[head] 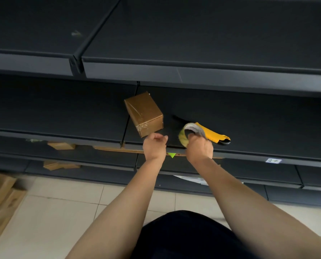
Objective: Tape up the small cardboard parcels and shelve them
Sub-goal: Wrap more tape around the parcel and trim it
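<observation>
One parcel (144,114) just beyond left hand (154,145)

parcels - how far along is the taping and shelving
Done: one cardboard parcel stands on the shelf, tape across its faces. In hand: the right hand holds the tape roll; the left hand is closed, holding no parcel. Left: flat cardboard on the lower shelves looks unprocessed.

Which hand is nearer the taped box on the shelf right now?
Left. The left hand is curled just below the taped box's near corner, possibly touching it. The right hand is off to the box's right, holding the tape roll.
</observation>
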Available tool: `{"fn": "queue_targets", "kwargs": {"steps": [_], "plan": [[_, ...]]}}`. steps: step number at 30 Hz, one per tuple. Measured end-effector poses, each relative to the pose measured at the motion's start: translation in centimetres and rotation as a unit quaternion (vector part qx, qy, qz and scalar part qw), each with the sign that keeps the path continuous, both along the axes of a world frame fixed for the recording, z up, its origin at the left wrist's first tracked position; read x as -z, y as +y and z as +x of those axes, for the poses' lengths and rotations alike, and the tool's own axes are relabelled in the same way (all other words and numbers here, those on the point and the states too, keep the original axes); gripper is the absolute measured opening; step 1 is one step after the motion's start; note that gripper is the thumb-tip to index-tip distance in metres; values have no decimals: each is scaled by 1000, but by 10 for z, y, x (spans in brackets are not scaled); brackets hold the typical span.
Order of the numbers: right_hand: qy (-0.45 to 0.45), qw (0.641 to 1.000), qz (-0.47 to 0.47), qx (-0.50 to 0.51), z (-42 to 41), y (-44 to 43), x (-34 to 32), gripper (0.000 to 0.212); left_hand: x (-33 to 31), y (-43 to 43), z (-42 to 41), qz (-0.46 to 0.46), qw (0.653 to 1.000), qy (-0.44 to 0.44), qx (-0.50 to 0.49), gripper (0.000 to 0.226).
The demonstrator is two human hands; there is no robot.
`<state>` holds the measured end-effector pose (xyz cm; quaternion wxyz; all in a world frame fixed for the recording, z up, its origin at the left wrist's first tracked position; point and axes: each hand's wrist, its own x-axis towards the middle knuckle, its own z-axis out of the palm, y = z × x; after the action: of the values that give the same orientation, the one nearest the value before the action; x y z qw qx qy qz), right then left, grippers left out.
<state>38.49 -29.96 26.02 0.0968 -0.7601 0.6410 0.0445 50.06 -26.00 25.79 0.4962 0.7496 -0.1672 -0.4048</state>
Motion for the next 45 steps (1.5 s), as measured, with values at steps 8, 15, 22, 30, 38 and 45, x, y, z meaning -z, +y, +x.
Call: {"fn": "queue_targets", "kwargs": {"steps": [8, 15, 22, 30, 38, 45], "plan": [[2, 996, -51, 66, 9, -6, -1, 48, -6, 6, 56, -92, 939, -333, 7, 37], [-355, 920, 161, 28, 84, -2, -14, 37, 6, 7, 79, -15, 862, -468, 194, 58], [-413, 879, 182, 152, 106, -15, -6, 58, -6, -3, 86, -107, 882, -450, 85, 32], [-469, 828, 187, 242, 131, -30, -4, 65, -9, -46, 123, 81, 989, -118, 22, 95], [-452, 839, 160, 258, 137, -36, 8, 52, 8, -51, 128, 40, 998, -40, -36, 51], [-459, 835, 157, 259, 128, -40, 10, 52, 7, -49, 132, 20, 999, -37, -33, 42]]}}
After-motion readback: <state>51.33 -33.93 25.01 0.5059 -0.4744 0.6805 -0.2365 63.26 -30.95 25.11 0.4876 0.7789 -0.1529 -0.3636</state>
